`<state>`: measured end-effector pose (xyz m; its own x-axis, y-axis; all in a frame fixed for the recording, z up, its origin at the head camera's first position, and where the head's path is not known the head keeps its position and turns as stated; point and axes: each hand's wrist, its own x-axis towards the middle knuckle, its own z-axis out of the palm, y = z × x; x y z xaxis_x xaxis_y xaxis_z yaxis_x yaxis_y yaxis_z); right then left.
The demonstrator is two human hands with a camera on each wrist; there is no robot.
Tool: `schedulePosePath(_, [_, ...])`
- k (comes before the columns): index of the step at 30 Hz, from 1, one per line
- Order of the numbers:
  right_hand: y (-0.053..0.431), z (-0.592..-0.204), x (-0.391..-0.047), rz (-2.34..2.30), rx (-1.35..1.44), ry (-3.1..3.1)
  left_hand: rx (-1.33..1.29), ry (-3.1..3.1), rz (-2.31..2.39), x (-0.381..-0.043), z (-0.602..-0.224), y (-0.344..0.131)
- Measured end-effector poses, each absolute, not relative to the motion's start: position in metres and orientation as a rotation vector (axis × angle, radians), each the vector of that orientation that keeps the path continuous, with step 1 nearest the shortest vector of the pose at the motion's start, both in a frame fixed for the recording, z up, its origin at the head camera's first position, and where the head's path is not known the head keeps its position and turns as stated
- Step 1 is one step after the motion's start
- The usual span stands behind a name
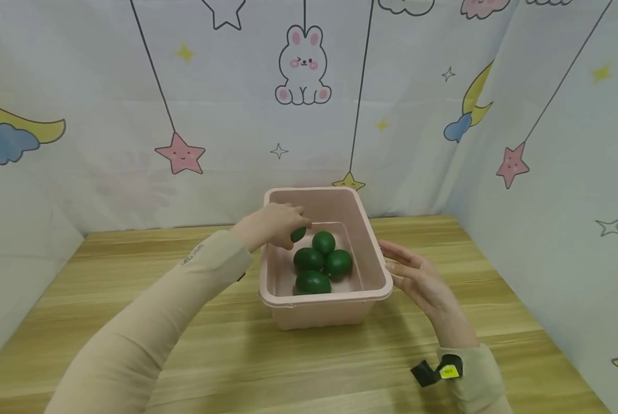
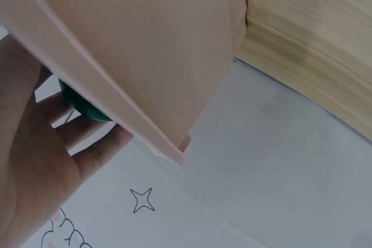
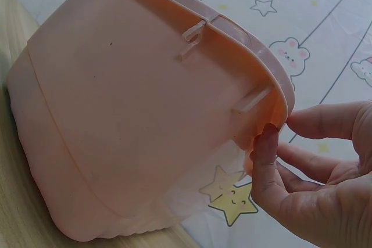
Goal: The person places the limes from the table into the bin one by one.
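Note:
A pink plastic bin (image 1: 319, 315) stands on the table and holds several glossy, dark green oval fruits (image 1: 309, 260). Over the bin's left rim reaches my left hand (image 1: 277, 223), fingers pointing down and curled round one dark green oval fruit (image 1: 298, 234). In the left wrist view the bin's rim partly hides that fruit (image 2: 84, 104), and the fingers lie around it. My right hand (image 1: 418, 279) is at the bin's right side, its fingertips touching the outside just under the rim. The right wrist view shows thumb and fingers (image 3: 266, 149) against the bin's corner, the fingers loosely bent.
The wood-patterned table (image 1: 184, 356) extends around the bin on all sides. Behind and at the sides hangs a white cloth (image 1: 226, 115) printed with stars, clouds and a bunny. A black strap (image 1: 451, 366) sits on the right sleeve.

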<state>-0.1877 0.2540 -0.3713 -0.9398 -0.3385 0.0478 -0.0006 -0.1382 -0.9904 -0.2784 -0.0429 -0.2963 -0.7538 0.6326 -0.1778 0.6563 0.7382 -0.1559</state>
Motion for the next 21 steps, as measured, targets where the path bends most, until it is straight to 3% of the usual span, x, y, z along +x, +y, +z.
schedulePosePath(21, [0.2540,-0.3708,-0.1877,-2.172,-0.388,1.897,1.121,2.856,-0.299,-0.2718,-0.3037,-0.0500])
